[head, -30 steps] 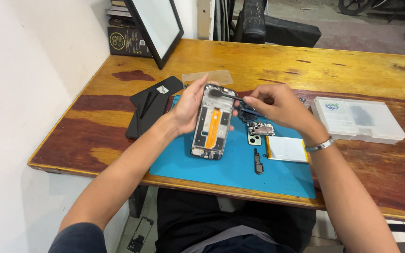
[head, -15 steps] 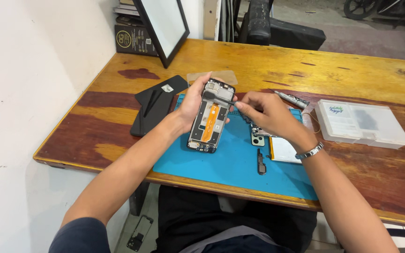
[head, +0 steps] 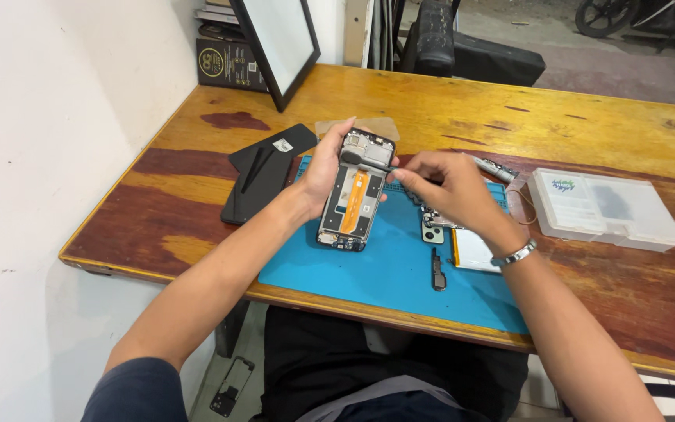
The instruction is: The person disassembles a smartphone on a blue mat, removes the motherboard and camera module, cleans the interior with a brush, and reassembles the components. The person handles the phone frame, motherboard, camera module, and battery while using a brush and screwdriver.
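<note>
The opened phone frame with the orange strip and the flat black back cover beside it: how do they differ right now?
The opened phone frame with the orange strip is in the left hand, tilted above the blue work mat; the flat black back cover lies untouched on the wooden table. The frame shows exposed inner parts; the cover is plain black. The right hand works a thin tool at the frame's top. Both are slim rectangles.

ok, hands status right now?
Left hand: closed on the opened phone, propped on the blue mat.
Right hand: pinching a thin tool against the phone's top.
</note>
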The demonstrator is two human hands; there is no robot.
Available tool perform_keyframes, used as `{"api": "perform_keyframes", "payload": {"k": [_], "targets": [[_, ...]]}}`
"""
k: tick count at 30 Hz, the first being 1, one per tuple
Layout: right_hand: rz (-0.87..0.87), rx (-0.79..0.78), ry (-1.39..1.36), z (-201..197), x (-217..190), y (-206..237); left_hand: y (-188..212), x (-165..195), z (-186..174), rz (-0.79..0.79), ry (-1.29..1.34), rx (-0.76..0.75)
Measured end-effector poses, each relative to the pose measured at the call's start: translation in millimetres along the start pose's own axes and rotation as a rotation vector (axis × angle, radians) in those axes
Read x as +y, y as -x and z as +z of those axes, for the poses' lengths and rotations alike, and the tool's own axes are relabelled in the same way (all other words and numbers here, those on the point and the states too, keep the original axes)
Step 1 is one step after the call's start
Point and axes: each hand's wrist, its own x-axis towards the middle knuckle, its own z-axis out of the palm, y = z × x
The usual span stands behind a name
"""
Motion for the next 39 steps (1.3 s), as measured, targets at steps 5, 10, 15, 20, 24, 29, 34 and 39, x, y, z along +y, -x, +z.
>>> {"api": "perform_keyframes", "payload": {"k": [5,10,15,20,24,29,34,39], "targets": [[-0.017,0.125,0.085,-21,0,-1,-1,0,2,0.011,-0.02,-0.036],[-0.033,0.186,0.041,-4,-3,2,5,3,4,0.024,-0.08,-0.026],[-0.042,0.173,0.052,-3,-7,-1,9,5,9,0.067,-0.14,-0.041],[-0.011,0.212,0.073,-12,-11,1,7,3,11,0.042,-0.133,-0.03],[-0.117,0.266,0.18,1,-12,2,7,0,8,0.104,-0.173,-0.037],[-0.09,0.267,0.163,-9,-8,-1,5,1,10,0.128,-0.132,-0.109],[-0.139,0.259,0.188,-17,-8,-1,12,4,18,0.151,-0.208,-0.121],[-0.13,0.259,0.215,-20,-8,-2,12,5,21,0.134,-0.205,-0.109]]}}
